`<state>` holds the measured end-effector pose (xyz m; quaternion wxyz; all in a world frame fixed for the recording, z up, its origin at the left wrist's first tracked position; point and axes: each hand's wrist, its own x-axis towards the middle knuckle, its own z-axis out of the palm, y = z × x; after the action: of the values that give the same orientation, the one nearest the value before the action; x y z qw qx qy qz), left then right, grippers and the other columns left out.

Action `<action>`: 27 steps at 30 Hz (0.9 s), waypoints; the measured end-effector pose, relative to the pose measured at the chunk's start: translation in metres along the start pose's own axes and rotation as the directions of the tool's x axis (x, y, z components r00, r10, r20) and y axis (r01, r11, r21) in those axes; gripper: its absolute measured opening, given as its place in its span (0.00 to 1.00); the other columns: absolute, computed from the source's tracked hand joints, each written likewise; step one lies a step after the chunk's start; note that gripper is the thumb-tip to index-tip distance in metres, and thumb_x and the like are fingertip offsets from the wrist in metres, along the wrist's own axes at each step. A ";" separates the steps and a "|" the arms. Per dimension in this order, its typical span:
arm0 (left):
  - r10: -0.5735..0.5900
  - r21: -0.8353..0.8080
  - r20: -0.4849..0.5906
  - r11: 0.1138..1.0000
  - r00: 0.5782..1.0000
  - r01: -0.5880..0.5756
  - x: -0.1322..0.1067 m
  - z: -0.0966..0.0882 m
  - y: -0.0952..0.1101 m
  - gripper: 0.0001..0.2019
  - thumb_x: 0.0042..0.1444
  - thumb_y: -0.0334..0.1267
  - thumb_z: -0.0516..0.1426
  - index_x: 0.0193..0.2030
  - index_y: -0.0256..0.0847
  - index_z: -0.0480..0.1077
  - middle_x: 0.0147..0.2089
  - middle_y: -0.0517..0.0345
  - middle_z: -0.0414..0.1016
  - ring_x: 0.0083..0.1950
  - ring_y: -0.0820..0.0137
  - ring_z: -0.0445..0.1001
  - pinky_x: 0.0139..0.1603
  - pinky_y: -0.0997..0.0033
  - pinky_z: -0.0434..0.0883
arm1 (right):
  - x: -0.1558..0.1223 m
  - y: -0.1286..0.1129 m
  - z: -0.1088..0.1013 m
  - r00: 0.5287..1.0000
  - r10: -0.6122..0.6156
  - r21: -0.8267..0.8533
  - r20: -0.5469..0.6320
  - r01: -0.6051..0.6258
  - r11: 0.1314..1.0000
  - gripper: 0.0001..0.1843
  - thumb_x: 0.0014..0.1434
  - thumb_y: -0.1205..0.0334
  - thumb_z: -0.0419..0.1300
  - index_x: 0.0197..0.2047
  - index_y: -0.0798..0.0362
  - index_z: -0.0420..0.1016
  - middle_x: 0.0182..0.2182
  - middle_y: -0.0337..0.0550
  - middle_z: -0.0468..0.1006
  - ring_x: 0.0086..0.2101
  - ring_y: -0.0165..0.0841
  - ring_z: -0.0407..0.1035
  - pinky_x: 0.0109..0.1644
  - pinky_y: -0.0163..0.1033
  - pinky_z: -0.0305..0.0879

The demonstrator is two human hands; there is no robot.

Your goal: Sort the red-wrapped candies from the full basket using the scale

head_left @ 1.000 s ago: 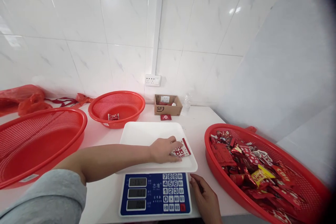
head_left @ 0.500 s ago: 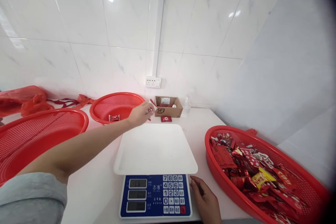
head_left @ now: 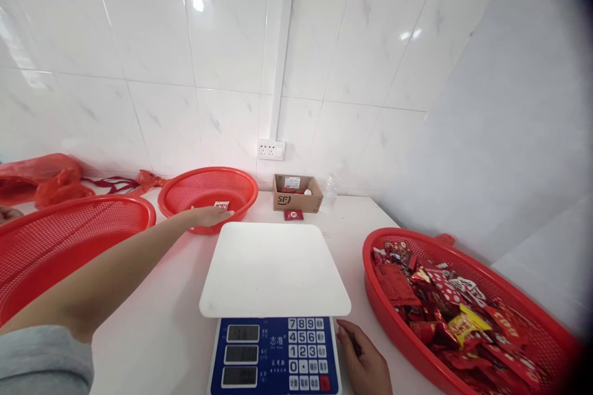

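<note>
My left hand (head_left: 209, 216) reaches out flat, palm down, over the near rim of a small round red basket (head_left: 241, 182), fingers stretched and holding nothing. A red-and-white packet (head_left: 222, 204) lies in that basket just beyond my fingertips. My right hand (head_left: 365, 358) rests on the table by the right edge of a blue electronic scale (head_left: 273, 355), fingers loosely curled, with nothing visible in it. The scale's white weighing tray (head_left: 274, 270) is bare.
A large red basket (head_left: 384, 308) full of red wrapped sweets sits at the right. Another large red basket (head_left: 69, 222) stands at the left. A small cardboard box (head_left: 296, 194), a red packet (head_left: 293, 215) and red plastic bags (head_left: 46, 179) lie near the tiled wall.
My left hand took the red-and-white packet off the scale tray, carried it left to the small red basket and let it go there. The right hand stayed put.
</note>
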<state>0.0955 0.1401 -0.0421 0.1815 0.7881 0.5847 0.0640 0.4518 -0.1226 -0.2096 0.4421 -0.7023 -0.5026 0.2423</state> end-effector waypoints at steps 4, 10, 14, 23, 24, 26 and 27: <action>0.056 -0.014 -0.011 0.998 0.998 -0.056 -0.004 0.020 0.005 0.17 0.61 0.48 0.52 0.47 0.36 0.68 0.46 0.52 0.72 0.45 0.65 0.72 0.47 0.56 0.69 | 0.001 0.000 -0.001 1.000 -0.009 0.001 0.021 0.009 1.000 0.22 0.54 0.44 0.54 0.40 0.51 0.77 0.38 0.44 0.81 0.39 0.38 0.75 0.41 0.34 0.71; 0.128 -0.082 -0.152 0.987 0.980 -0.141 0.002 0.028 0.015 0.22 0.57 0.58 0.48 0.31 0.41 0.72 0.33 0.50 0.76 0.38 0.56 0.74 0.42 0.56 0.67 | 0.000 -0.004 -0.001 1.000 -0.022 -0.002 0.011 0.022 1.000 0.22 0.55 0.44 0.54 0.40 0.51 0.77 0.38 0.44 0.81 0.39 0.39 0.75 0.41 0.35 0.72; 0.168 -0.193 -0.356 0.949 0.919 -0.249 -0.010 0.032 0.026 0.18 0.54 0.54 0.52 0.40 0.44 0.73 0.45 0.50 0.76 0.48 0.54 0.73 0.48 0.57 0.66 | -0.001 -0.007 0.002 1.000 -0.022 -0.010 0.002 0.022 1.000 0.22 0.55 0.45 0.53 0.40 0.52 0.77 0.38 0.44 0.81 0.39 0.39 0.75 0.41 0.36 0.72; -0.249 -0.522 -0.794 0.747 0.554 -0.411 -0.084 0.072 0.025 0.20 0.64 0.50 0.38 0.48 0.41 0.63 0.39 0.54 0.71 0.41 0.66 0.71 0.44 0.65 0.70 | -0.012 -0.043 -0.062 0.962 -0.191 -0.218 -0.195 0.147 0.965 0.21 0.52 0.42 0.55 0.37 0.47 0.78 0.37 0.45 0.80 0.38 0.40 0.74 0.42 0.38 0.72; -0.289 -0.552 -0.797 0.705 0.531 -0.445 -0.089 0.078 0.022 0.19 0.64 0.50 0.40 0.46 0.41 0.64 0.37 0.55 0.70 0.39 0.67 0.71 0.42 0.66 0.70 | -0.007 -0.050 -0.078 0.953 -0.194 -0.249 -0.233 0.135 0.959 0.21 0.51 0.42 0.56 0.39 0.47 0.78 0.40 0.46 0.80 0.41 0.42 0.73 0.45 0.40 0.71; -0.339 -0.599 -0.787 0.620 0.516 -0.506 -0.095 0.089 0.017 0.18 0.63 0.50 0.43 0.44 0.41 0.65 0.35 0.57 0.69 0.36 0.69 0.69 0.39 0.67 0.70 | 0.011 -0.062 -0.107 0.938 -0.159 -0.303 -0.307 0.062 0.951 0.24 0.50 0.41 0.54 0.41 0.48 0.77 0.44 0.48 0.78 0.45 0.45 0.71 0.50 0.44 0.67; -0.352 -0.617 -0.778 0.584 0.520 -0.528 -0.097 0.094 0.015 0.17 0.62 0.51 0.44 0.43 0.41 0.65 0.34 0.57 0.69 0.35 0.69 0.69 0.38 0.67 0.70 | 0.022 -0.067 -0.118 0.945 -0.120 -0.316 -0.304 0.019 0.949 0.24 0.49 0.41 0.53 0.40 0.48 0.77 0.43 0.49 0.78 0.45 0.46 0.71 0.50 0.47 0.67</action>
<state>0.1082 0.0251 -0.1126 0.2033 0.5085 0.4488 0.7062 0.5195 -0.1401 -0.0918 0.4108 -0.7742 -0.4807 0.0279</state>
